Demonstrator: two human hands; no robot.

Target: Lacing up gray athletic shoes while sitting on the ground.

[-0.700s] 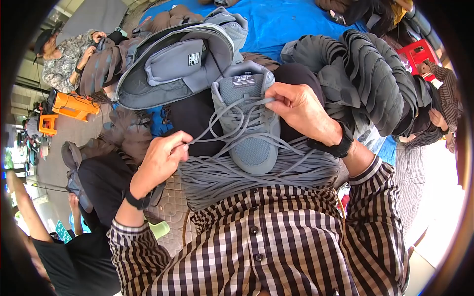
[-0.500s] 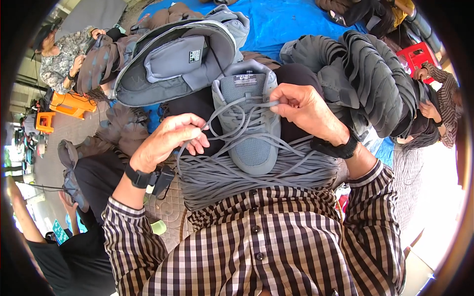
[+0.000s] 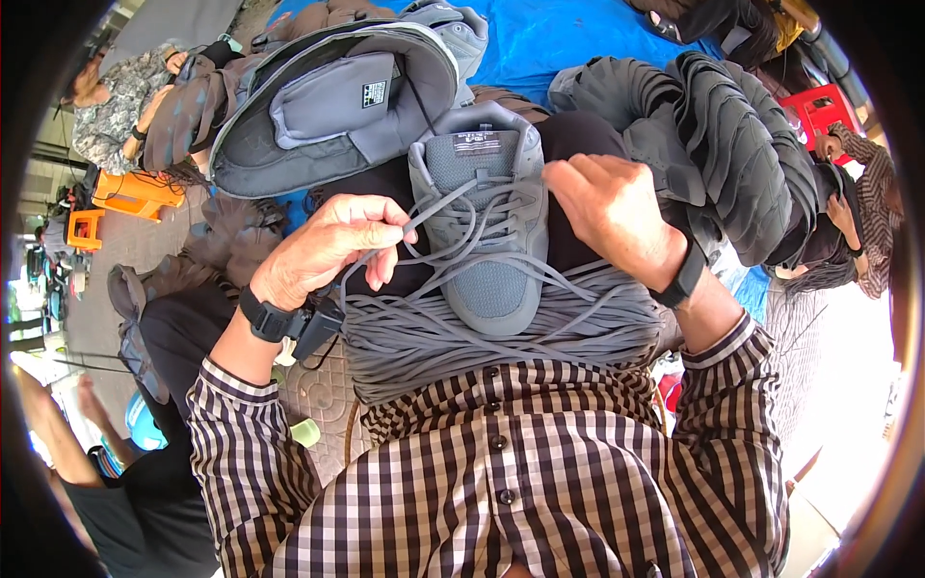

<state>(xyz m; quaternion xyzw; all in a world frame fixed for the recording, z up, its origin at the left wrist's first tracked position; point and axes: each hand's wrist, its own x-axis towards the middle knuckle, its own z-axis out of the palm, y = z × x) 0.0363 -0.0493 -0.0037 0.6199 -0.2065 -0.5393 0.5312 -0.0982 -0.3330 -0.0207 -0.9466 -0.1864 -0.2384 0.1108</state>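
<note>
A grey sneaker [image 3: 493, 289] rests on my lap with its toe toward me, its tongue up and grey laces threaded partway through its eyelets. My left hand [image 3: 332, 246], at the left of the shoe, pinches a grey shoelace [image 3: 448, 199] that runs over to the upper eyelets. By the right side of the collar is my right hand [image 3: 612, 212], its fingers closed on the lace at the upper right eyelets; its fingertips are slightly blurred. A thick bundle of loose grey laces [image 3: 414, 352] lies across my lap under the toe.
A stack of grey shoe uppers [image 3: 337, 106] stands beyond my left hand. More nested dark grey uppers [image 3: 742, 164] pile up at the right. Behind lies a blue tarp [image 3: 549, 43]. Other people sit close by, with orange stools [image 3: 140, 196] at left and a red crate [image 3: 814, 108] at right.
My right hand has shifted slightly right and turned, knuckles now up. My left hand has moved a little up and right, pinching the lace closer to the shoe.
</note>
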